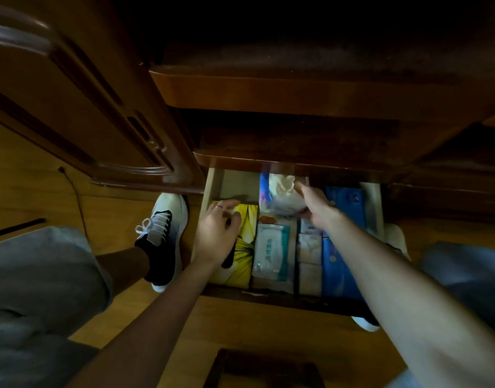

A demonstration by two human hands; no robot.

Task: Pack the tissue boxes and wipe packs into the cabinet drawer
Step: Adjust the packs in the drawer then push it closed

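The cabinet drawer [212,186] is pulled out below me, with packs lined up inside. My left hand [216,233] rests fingers-spread on a yellow flowered tissue box [244,256] at the drawer's left. A clear wipe pack [271,252] with a teal label lies beside it. My right hand [316,204] is closed on a soft pack with pale tissue showing [281,191] at the back middle. Small white tissue packs [309,256] and a blue pack [345,208] fill the right side, partly hidden by my right forearm.
The dark cabinet top [296,91] overhangs the drawer's back. An open wooden door [81,107] stands at the left. My black-and-white shoe [163,236] is on the wooden floor beside the drawer. A thin cable [75,194] runs across the floor at left.
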